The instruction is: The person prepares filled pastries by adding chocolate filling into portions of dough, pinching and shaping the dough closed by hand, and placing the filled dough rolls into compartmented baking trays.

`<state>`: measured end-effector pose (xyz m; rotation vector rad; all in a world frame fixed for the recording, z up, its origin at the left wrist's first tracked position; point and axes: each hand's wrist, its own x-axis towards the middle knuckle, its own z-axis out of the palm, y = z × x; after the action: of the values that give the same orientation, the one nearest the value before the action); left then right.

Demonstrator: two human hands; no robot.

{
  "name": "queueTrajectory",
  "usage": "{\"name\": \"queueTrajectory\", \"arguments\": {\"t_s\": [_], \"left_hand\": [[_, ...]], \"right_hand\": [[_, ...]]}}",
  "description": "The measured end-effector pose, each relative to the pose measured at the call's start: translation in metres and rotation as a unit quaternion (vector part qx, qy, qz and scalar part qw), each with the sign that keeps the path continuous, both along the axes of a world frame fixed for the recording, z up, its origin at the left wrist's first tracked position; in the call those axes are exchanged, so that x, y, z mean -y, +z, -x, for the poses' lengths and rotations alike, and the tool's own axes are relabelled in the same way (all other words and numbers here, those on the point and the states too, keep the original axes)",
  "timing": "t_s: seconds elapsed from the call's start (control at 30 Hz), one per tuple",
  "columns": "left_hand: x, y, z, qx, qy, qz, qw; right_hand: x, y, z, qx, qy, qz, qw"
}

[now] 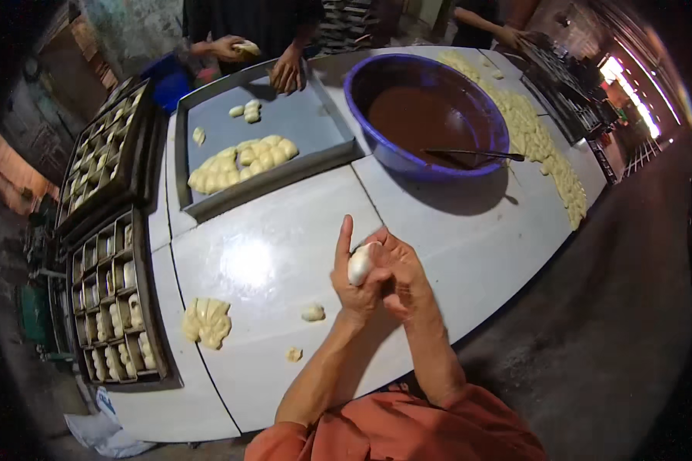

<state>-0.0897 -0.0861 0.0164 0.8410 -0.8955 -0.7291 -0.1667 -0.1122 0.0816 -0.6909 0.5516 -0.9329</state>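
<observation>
A smooth, pale piece of dough (359,266) is held between my two hands above the white tiled table. My left hand (353,295) cups it from the left, one finger pointing up. From the right, my right hand (407,278) closes over it with bent fingers; part of the dough is hidden behind them. Left of my forearms lie a small dough roll (313,312), a tiny dough scrap (294,354) and a flat cluster of joined dough pieces (206,322).
A purple basin (351,100) of brown filling holds a long-handled spoon (477,154). A metal tray (315,163) contains dough balls, with another person's hands over it. Many dough pieces (546,146) line the far right edge. Divided baking pans (142,311) with dough stand left.
</observation>
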Motion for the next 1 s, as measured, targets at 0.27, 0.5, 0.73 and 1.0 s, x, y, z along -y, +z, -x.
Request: {"name": "queueTrajectory", "arguments": {"t_s": [0.27, 0.5, 0.73, 1.0], "left_hand": [[-0.004, -0.002, -0.017, 0.003, -0.188, -0.265, 0.946], [-0.003, -0.003, -0.059, 0.023, -0.098, -0.309, 0.946], [-0.002, -0.006, -0.053, 0.046, -0.155, -0.326, 0.932], [0.028, 0.007, -0.024, -0.264, -0.197, -0.230, 0.916]], "right_hand": [[0.174, 0.035, 0.058, -0.272, -0.092, 0.226, 0.931], [0.299, -0.019, 0.092, -0.667, 0.175, 0.329, 0.646], [0.244, 0.014, 0.078, -0.350, 0.093, 0.123, 0.924], [0.129, -0.005, 0.018, -0.095, 0.042, 0.068, 0.992]]}}
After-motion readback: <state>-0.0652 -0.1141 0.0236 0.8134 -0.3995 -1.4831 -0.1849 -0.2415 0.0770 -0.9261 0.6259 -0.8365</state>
